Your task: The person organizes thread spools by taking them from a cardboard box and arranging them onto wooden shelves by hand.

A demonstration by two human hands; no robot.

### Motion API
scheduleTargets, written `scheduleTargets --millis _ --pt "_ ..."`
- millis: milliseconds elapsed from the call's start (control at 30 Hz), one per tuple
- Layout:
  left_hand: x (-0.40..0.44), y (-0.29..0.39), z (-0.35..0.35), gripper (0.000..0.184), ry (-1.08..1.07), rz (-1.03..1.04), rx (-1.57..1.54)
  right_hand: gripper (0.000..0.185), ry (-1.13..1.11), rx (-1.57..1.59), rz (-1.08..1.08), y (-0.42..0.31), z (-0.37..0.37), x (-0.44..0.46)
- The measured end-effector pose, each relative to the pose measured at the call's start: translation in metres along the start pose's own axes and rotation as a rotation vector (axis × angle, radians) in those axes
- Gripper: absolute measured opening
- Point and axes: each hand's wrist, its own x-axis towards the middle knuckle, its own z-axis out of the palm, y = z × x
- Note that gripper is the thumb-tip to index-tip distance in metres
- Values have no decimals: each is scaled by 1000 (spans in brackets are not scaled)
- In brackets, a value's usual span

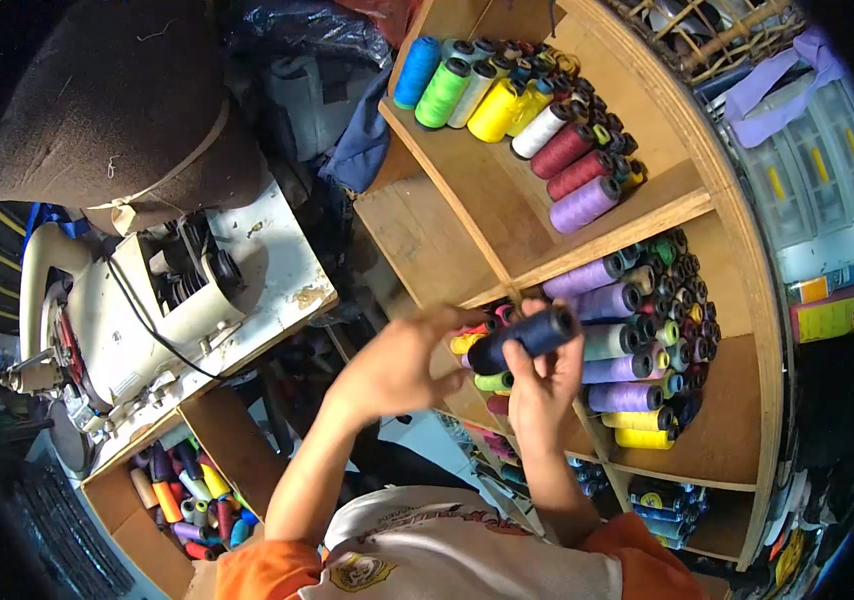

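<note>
A spool of dark navy thread (522,340) lies tilted in my right hand (544,385), with the thumb across its near side and the fingers behind it. Its right end, with a dark core, faces up toward the shelf. Beside the spool's left end is my left hand (392,365), slightly blurred, its thumb and fingers apart and nothing visible between them. Just behind the hands, lilac thread spools (602,302) and yellow thread spools (644,428) are stacked on their sides in a wooden shelf (607,240).
An upper compartment holds more spools, including a bright green one (443,92). On the left, a sewing machine (137,320) stands on a white worktop (282,270). Below it, a cardboard box (137,545) contains mixed spools. Clear plastic drawers (812,165) stand at the right.
</note>
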Motion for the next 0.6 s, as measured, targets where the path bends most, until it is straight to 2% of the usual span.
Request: scheduleTargets --millis 100,200,267,333,433,500,600 --pt "-4 9 22 53 153 -180 6 65 -149 -68 -18 3 7 10" --pt "24 1 11 52 257 9 157 75 -134 -114 -88 -7 16 15" --pt "54 -7 7 44 392 61 73 79 -49 -194 -203 -16 16 15" --pt "91 -8 2 44 429 80 108 76 -102 -105 -118 -11 -3 5" --pt "150 -48 24 43 161 13 162 66 -174 -138 12 -4 -22 -24" --pt "171 -76 54 41 62 82 90 63 -199 -153 84 -4 -29 -39" --pt "177 -83 65 44 112 105 59 59 -165 -178 85 -1 -42 -50"
